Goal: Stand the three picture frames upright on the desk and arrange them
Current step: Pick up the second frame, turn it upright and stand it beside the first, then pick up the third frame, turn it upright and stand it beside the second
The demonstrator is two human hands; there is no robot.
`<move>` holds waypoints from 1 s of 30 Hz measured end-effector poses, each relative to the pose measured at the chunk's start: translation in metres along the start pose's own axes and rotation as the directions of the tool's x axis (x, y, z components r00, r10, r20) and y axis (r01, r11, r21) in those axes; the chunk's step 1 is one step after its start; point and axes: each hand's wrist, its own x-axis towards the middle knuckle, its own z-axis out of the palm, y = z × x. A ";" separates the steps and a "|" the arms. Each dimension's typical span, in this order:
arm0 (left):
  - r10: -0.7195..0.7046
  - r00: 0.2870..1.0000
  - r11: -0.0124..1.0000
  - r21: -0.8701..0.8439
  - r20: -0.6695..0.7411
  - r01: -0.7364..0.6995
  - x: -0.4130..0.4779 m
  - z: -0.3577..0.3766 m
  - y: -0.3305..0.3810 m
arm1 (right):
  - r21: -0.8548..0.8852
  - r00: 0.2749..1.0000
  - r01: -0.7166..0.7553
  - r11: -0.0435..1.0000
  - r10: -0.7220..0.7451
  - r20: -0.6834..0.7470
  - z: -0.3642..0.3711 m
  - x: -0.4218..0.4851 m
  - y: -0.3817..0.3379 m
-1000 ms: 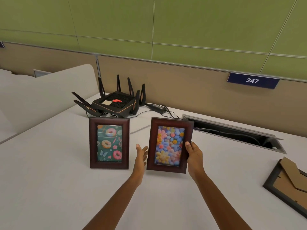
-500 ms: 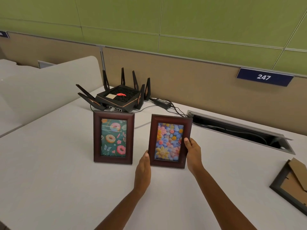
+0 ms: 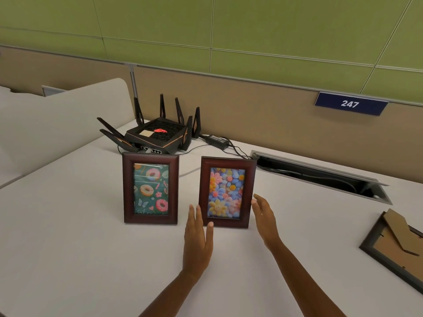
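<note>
Now the flower frame is standing upright mid-desk, with the donut frame at its 9 o'clock. The left hand and right hand are flanking it, fingers spread, gripping nothing (the left thumb seems to be brushing its lower corner). Likely next, the face-down frame at 4 o'clock needs lifting and propping.

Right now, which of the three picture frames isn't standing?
The dark frame at the desk's right edge: face down, cardboard back up. The two reddish-brown wooden frames, doughnut and flower, stand upright.

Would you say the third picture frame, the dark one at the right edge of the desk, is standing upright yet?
No, the third frame lies face down on the desk with its cardboard back showing.
</note>
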 end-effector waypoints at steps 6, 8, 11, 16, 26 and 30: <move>0.221 0.938 0.899 0.316 0.267 -0.302 -0.017 0.000 0.018 | -0.196 0.996 -0.033 0.980 0.017 -0.083 -0.027 -0.029 0.027; 0.211 0.906 0.876 0.340 0.368 -0.342 -0.021 0.004 0.025 | -0.236 0.996 -0.037 0.971 0.016 -0.092 -0.037 -0.038 0.031; 0.208 0.874 0.865 0.335 0.438 -0.374 -0.026 0.019 0.033 | -0.308 0.993 -0.042 0.951 0.007 -0.115 -0.056 -0.052 0.035; 0.234 0.806 0.842 0.302 0.543 -0.448 -0.033 0.055 0.048 | -0.462 0.990 -0.027 0.886 -0.040 -0.135 -0.097 -0.076 0.047; 0.228 0.608 0.770 0.242 0.761 -0.591 -0.052 0.135 0.083 | -0.719 0.933 -0.277 0.637 -0.002 -0.360 -0.187 -0.117 0.086; 0.207 0.592 0.772 0.242 0.779 -0.588 -0.056 0.151 0.100 | -0.696 0.871 -0.368 0.617 -0.032 -0.490 -0.216 -0.125 0.092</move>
